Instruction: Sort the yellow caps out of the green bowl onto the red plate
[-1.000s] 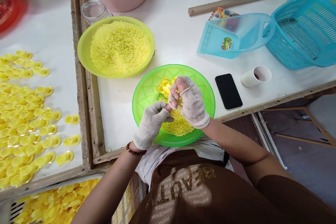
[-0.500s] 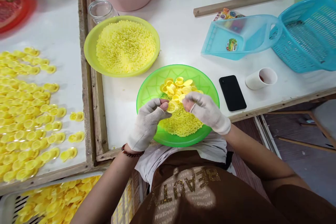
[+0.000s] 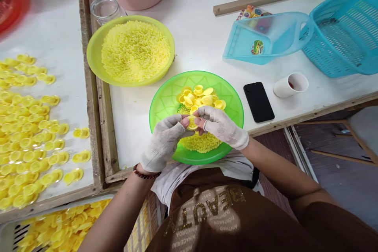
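My left hand (image 3: pixel 165 138), in a white glove with bare fingertips, pinches a small round yellow plastic cup (image 3: pixel 192 123) by its left side. On the opposite side, my right hand (image 3: pixel 222 126), gloved the same way, has thumb and fingers closed on the cup. Both hands are above a green bowl (image 3: pixel 160 104). Inside it, yellow pellets (image 3: pixel 202 145) lie at the near side, partly hidden by my hands. Several more yellow cups and caps (image 3: pixel 198 93) are heaped at the bowl's far side.
A yellow bowl (image 3: pixel 93 67) of pellets stands behind left. Past a wooden strip (image 3: pixel 97 126), rows of yellow pieces (image 3: pixel 29 141) cover the left tabletop. To the right are a phone (image 3: pixel 259 102), a paper cup (image 3: pixel 291 85), a blue scoop (image 3: pixel 265 41) and a blue basket (image 3: pixel 330 63).
My right hand has come left and down, and its fingers now meet the yellow cup that my left hand holds. The whole view has shifted slightly.
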`<state>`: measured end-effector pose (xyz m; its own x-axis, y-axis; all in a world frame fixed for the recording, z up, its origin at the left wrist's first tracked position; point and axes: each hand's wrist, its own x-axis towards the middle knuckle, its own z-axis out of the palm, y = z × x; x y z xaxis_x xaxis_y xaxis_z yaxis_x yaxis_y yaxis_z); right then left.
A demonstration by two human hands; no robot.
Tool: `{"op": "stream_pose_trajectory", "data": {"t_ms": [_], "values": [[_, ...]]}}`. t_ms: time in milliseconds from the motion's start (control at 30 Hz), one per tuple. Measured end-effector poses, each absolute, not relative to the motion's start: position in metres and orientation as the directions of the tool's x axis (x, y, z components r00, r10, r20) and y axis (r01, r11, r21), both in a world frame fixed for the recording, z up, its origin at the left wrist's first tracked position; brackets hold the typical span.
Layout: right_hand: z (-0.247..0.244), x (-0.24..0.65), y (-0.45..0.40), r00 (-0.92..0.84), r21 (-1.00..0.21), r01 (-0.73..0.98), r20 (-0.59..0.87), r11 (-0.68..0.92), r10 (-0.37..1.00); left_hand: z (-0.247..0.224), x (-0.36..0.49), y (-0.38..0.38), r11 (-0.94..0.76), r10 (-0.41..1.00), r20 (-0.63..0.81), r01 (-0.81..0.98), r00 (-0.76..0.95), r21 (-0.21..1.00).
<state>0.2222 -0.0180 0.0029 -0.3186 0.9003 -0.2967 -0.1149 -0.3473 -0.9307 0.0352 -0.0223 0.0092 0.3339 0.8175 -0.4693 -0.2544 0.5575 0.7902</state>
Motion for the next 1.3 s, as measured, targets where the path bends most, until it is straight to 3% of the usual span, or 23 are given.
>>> {"op": "stream_pose_trajectory", "data": {"t_ms": [133, 233, 333, 400, 467, 533, 633, 700, 800, 867, 967, 1067, 1167, 1233, 1300], "values": [[0.003, 0.224, -0.017, -0.319, -0.938, -0.105, -0.283, -0.331, 0.904, 0.01, 0.041, -0.021, 0.51, 0.853, -0.439, -0.272, 0.283, 0.816], [0.004, 0.228, -0.016, -0.332, -0.946, -0.036, -0.293, -0.322, 0.897, 0.009, 0.04, -0.017, 0.553, 0.828, -0.458, -0.329, 0.325, 0.766], [0.005, 0.233, -0.019, -0.342, -0.943, 0.282, -0.27, -0.175, 0.9, 0.009, 0.031, -0.012, 0.587, 0.81, -0.507, -0.419, 0.296, 0.693], [0.007, 0.233, -0.024, -0.41, -0.773, 0.633, -0.283, 0.047, 0.867, 0.009, 0.025, -0.01, 0.595, 0.798, -0.542, -0.48, 0.262, 0.644], [0.008, 0.231, -0.029, -0.497, -0.48, 0.827, -0.38, 0.294, 0.78, 0.009, 0.021, -0.009, 0.614, 0.777, -0.572, -0.516, 0.263, 0.597], [0.01, 0.228, -0.032, -0.541, -0.311, 0.841, -0.484, 0.443, 0.687, 0.008, 0.02, -0.008, 0.627, 0.762, -0.591, -0.529, 0.265, 0.571], [0.014, 0.229, -0.03, -0.571, -0.341, 0.821, -0.461, 0.459, 0.679, 0.004, 0.022, -0.008, 0.626, 0.764, -0.591, -0.518, 0.257, 0.584], [0.019, 0.234, -0.026, -0.598, -0.464, 0.774, -0.312, 0.431, 0.738, 0.003, 0.024, -0.009, 0.624, 0.77, -0.582, -0.499, 0.261, 0.601], [0.027, 0.237, -0.019, -0.559, -0.614, 0.646, 0.023, 0.453, 0.829, 0.002, 0.028, -0.01, 0.635, 0.767, -0.577, -0.458, 0.281, 0.622], [0.031, 0.237, -0.015, -0.494, -0.626, 0.606, 0.187, 0.491, 0.849, 0.004, 0.031, -0.011, 0.647, 0.76, -0.579, -0.425, 0.294, 0.634], [0.033, 0.239, -0.015, -0.442, -0.629, 0.587, 0.277, 0.509, 0.853, 0.012, 0.032, -0.015, 0.631, 0.775, -0.57, -0.394, 0.274, 0.668], [0.027, 0.245, -0.024, -0.467, -0.611, 0.616, 0.225, 0.497, 0.856, 0.025, 0.018, -0.02, 0.526, 0.849, -0.502, -0.339, 0.162, 0.78], [0.011, 0.246, -0.033, -0.607, -0.461, 0.708, -0.012, 0.534, 0.794, 0.036, -0.02, -0.023, 0.355, 0.929, -0.368, -0.184, -0.04, 0.916], [0.002, 0.239, -0.039, -0.656, -0.315, 0.742, -0.156, 0.592, 0.738, 0.038, -0.06, -0.026, 0.258, 0.939, -0.245, 0.024, -0.24, 0.966], [-0.004, 0.229, -0.045, -0.664, -0.2, 0.747, -0.249, 0.634, 0.705, 0.035, -0.108, -0.031, 0.255, 0.898, -0.099, 0.325, -0.428, 0.911]]}}
